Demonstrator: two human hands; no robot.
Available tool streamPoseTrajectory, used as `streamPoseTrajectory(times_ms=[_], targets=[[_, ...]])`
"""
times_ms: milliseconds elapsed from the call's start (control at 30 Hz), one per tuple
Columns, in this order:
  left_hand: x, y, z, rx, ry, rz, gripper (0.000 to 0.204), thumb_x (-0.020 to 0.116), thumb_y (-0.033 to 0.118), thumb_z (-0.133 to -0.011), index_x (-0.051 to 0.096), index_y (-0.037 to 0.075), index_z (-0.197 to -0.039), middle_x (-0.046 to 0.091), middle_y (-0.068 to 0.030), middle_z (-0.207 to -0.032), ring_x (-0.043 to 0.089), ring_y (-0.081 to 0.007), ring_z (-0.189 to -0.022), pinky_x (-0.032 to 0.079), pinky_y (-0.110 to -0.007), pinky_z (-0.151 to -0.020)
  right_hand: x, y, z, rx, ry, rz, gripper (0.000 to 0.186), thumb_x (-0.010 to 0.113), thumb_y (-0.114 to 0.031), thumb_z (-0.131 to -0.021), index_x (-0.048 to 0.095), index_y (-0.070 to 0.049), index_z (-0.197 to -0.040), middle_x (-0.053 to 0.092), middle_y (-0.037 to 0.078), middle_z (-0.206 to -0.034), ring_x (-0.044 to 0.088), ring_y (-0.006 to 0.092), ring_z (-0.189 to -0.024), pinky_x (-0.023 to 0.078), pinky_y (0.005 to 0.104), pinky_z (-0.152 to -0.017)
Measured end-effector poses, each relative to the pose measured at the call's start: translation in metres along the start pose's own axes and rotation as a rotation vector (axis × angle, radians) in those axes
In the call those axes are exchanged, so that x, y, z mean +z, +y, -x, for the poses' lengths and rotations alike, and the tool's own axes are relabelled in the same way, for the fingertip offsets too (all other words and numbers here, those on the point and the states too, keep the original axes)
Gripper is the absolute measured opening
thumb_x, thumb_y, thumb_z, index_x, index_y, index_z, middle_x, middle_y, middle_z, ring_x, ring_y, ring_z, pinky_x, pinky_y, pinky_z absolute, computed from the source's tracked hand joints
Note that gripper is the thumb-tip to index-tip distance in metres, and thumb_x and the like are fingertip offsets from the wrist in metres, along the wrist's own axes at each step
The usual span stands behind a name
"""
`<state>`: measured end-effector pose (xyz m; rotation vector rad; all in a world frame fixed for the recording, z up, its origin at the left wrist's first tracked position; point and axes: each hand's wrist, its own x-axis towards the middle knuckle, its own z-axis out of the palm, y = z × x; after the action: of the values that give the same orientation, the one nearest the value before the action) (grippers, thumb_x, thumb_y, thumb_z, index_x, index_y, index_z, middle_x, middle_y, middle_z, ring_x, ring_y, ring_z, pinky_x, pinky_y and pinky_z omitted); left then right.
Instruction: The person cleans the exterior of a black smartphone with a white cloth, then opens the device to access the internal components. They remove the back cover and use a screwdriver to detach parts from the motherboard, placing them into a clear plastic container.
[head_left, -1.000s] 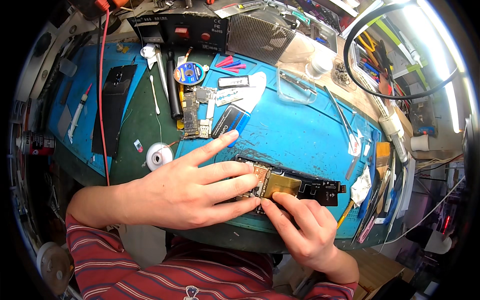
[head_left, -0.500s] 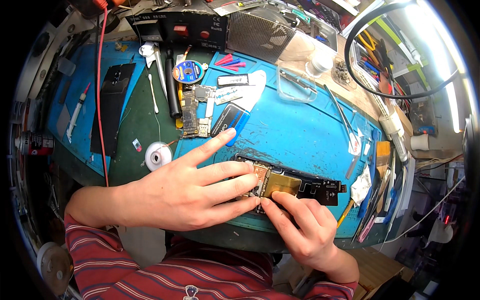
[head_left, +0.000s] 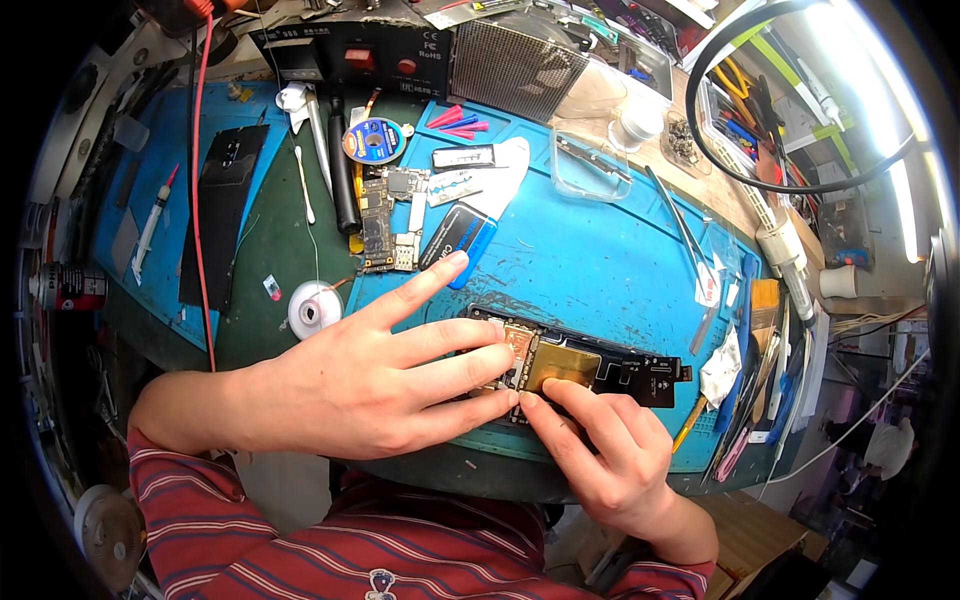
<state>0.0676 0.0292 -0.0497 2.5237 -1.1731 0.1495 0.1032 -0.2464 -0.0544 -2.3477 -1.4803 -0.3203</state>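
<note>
An opened phone (head_left: 640,378) with a gold-coloured plate (head_left: 566,366) and a strip of circuit parts lies on the blue mat (head_left: 560,265). My left hand (head_left: 360,375) is open, its index finger stretched toward a blue-and-black packet (head_left: 460,240) and its other fingertips resting on the phone's left part, which they partly hide. From the right, my right hand (head_left: 612,450) has thumb and a fingertip close together, pressed on the phone at the gold plate's lower left corner. The remaining fingers are curled. Whether anything small is between those tips cannot be seen.
Beyond my left hand lie a bare circuit board (head_left: 378,225), a solder spool (head_left: 373,141) and a white spool (head_left: 315,308). Tweezers (head_left: 680,220) and a brush (head_left: 765,300) are at the right. A black equipment box (head_left: 350,60) stands behind. A red cable (head_left: 203,200) hangs at left.
The view has shifted very slightly. Both hands keep their places on the phone, with no visible change in their hold.
</note>
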Motion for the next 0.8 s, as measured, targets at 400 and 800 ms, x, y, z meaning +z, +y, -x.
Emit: streamPoseTrajectory(times_ms=[400, 800], targets=[[0.0001, 0.0012, 0.0000, -0.014, -0.004, 0.006, 0.039, 0.063, 0.019, -0.089, 0.070, 0.015, -0.126, 0.061, -0.0092, -0.135, 0.060, -0.0228, -0.128, 0.033, -0.073, -0.118, -0.0023, -0.0001, -0.0023, -0.009, -0.012, -0.001, 0.039, 0.069, -0.010, -0.074, 0.079, -0.007, -0.112, 0.071, 0.006, -0.109, 0.063, 0.0128, -0.073, 0.044, 0.0230, -0.054], [-0.0003, 0.0016, -0.0002, -0.021, 0.003, 0.013, 0.038, 0.063, 0.019, -0.089, 0.071, 0.014, -0.125, 0.061, -0.0096, -0.134, 0.060, -0.0232, -0.128, 0.033, -0.074, -0.117, -0.0012, 0.0013, -0.0026, -0.012, -0.004, -0.027, 0.041, 0.069, -0.010, -0.072, 0.079, -0.006, -0.111, 0.071, 0.006, -0.109, 0.064, 0.0132, -0.074, 0.045, 0.0232, -0.054]])
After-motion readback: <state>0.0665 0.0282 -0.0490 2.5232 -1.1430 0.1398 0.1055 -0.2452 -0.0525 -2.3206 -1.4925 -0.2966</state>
